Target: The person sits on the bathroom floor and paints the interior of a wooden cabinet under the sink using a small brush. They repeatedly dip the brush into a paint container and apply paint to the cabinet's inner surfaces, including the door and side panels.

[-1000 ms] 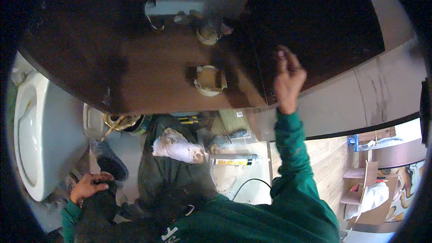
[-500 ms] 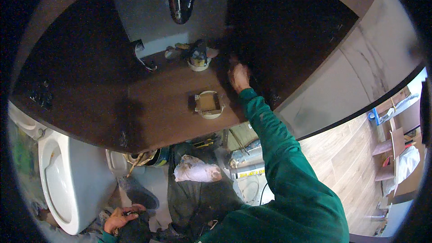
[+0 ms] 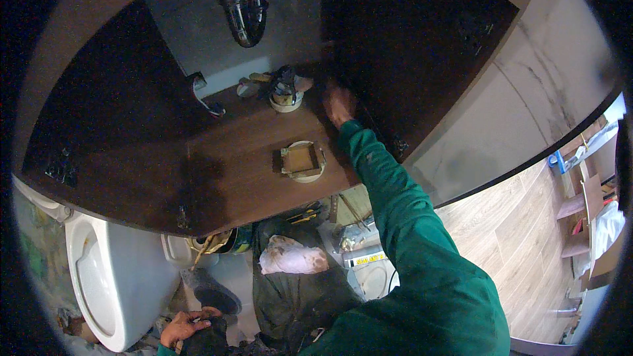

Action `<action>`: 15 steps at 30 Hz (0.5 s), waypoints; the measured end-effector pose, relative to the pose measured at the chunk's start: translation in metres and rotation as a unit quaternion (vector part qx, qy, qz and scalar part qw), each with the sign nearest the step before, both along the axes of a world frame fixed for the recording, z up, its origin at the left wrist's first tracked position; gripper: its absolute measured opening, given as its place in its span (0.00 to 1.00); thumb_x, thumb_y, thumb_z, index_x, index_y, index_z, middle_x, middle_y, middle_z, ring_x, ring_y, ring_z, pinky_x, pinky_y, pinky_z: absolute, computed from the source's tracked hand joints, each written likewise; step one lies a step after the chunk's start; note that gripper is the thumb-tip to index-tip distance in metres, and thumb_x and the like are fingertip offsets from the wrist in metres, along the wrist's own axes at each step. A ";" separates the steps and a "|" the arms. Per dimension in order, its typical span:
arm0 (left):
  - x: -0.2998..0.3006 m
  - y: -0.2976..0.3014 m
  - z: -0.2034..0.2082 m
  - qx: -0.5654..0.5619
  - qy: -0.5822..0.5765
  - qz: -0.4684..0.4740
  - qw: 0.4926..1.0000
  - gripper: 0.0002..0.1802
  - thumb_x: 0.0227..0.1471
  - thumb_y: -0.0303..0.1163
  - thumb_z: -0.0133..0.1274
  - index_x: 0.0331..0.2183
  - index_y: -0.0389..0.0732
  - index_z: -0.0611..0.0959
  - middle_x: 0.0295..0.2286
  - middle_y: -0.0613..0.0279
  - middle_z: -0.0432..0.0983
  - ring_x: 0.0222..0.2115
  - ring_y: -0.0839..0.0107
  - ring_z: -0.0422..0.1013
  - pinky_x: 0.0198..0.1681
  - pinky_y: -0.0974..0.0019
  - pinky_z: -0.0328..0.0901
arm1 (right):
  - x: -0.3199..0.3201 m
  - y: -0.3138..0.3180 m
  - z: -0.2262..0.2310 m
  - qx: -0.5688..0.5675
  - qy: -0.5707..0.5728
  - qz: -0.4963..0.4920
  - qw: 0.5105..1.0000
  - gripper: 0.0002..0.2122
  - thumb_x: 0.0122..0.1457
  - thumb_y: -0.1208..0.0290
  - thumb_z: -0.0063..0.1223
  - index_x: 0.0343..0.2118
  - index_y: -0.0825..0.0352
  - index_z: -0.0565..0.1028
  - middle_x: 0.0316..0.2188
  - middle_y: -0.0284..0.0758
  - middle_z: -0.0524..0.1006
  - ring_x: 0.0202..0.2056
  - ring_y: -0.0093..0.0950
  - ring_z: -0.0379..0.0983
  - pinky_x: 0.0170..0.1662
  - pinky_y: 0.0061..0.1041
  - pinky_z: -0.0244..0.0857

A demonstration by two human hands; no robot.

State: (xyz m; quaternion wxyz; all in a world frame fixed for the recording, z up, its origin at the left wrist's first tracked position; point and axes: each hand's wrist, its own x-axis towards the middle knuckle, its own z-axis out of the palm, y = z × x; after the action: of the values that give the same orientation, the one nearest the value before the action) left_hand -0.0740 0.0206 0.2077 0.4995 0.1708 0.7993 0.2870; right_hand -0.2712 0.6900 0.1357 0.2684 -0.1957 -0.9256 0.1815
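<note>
My right hand [image 3: 339,104] reaches deep into the dark cabinet, at the floor by its right wall. Its fingers are lost in shadow, so whether they hold anything I cannot make out. Left of it stands a round white tub [image 3: 286,101] with dark items in it. Nearer the front edge, a shallow square tan box [image 3: 302,159] lies on a white round piece. My left hand [image 3: 184,328] is low at the left, resting over dark cloth at my knee, fingers stretched and thumb apart.
A chrome drain trap [image 3: 244,23] hangs above the cabinet floor. The white toilet [image 3: 99,270] stands close on the left. A stained pale rag [image 3: 293,256] lies on my dark trousers. At right are the open marbled door [image 3: 501,105] and wooden flooring [image 3: 488,217].
The view has shifted, showing more of the drain trap. My right hand stays by the cabinet's right wall, moved only slightly. My left hand keeps its place at the knee.
</note>
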 end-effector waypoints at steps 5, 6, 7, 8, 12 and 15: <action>-0.001 0.001 -0.002 0.024 -0.015 0.011 1.000 0.18 0.57 0.34 0.58 0.50 0.45 0.82 0.50 0.67 0.78 0.53 0.68 0.71 0.57 0.63 0.63 | 0.009 -0.020 0.025 -0.128 -0.041 0.005 0.991 0.17 0.62 0.69 0.45 0.53 0.67 0.72 0.40 0.49 0.77 0.39 0.46 0.73 0.41 0.44 0.68; -0.001 0.001 -0.003 0.038 -0.001 -0.005 0.999 0.19 0.57 0.34 0.58 0.50 0.45 0.82 0.50 0.67 0.78 0.53 0.68 0.71 0.57 0.63 0.63 | 0.010 -0.021 0.030 -0.102 -0.041 -0.007 0.994 0.17 0.61 0.69 0.46 0.52 0.65 0.73 0.38 0.49 0.78 0.38 0.47 0.74 0.40 0.45 0.69; -0.002 0.000 -0.003 0.024 -0.010 0.004 1.000 0.18 0.57 0.34 0.57 0.50 0.45 0.82 0.50 0.67 0.78 0.54 0.68 0.71 0.57 0.63 0.63 | 0.012 -0.026 0.031 -0.071 0.004 -0.015 0.997 0.17 0.60 0.69 0.48 0.52 0.63 0.73 0.37 0.49 0.79 0.37 0.50 0.75 0.38 0.47 0.70; -0.002 0.000 -0.003 0.022 -0.017 0.010 1.000 0.18 0.57 0.33 0.57 0.50 0.45 0.82 0.50 0.67 0.78 0.54 0.68 0.71 0.58 0.63 0.62 | 0.015 -0.028 0.034 -0.084 0.003 -0.016 0.996 0.17 0.59 0.69 0.49 0.52 0.62 0.73 0.37 0.50 0.79 0.38 0.52 0.76 0.38 0.48 0.71; -0.001 0.000 -0.001 -0.030 -0.013 0.009 0.999 0.18 0.56 0.32 0.57 0.49 0.45 0.82 0.50 0.67 0.78 0.55 0.67 0.70 0.60 0.62 0.60 | 0.029 -0.033 0.043 -0.166 -0.041 0.007 0.985 0.20 0.58 0.70 0.49 0.56 0.61 0.70 0.38 0.51 0.79 0.38 0.54 0.76 0.40 0.50 0.71; -0.001 0.004 0.003 -0.007 -0.045 0.044 0.998 0.18 0.56 0.32 0.57 0.50 0.46 0.82 0.50 0.65 0.78 0.56 0.66 0.69 0.60 0.62 0.59 | 0.033 -0.035 0.045 -0.150 -0.034 -0.002 0.988 0.22 0.59 0.71 0.49 0.58 0.62 0.67 0.39 0.51 0.79 0.38 0.54 0.76 0.41 0.50 0.70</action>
State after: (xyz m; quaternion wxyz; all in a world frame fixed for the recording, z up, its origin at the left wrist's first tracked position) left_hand -0.0754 0.0243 0.2111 0.5228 0.1191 0.7849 0.3106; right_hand -0.2380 0.6555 0.1810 0.2044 -0.2412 -0.8964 0.3107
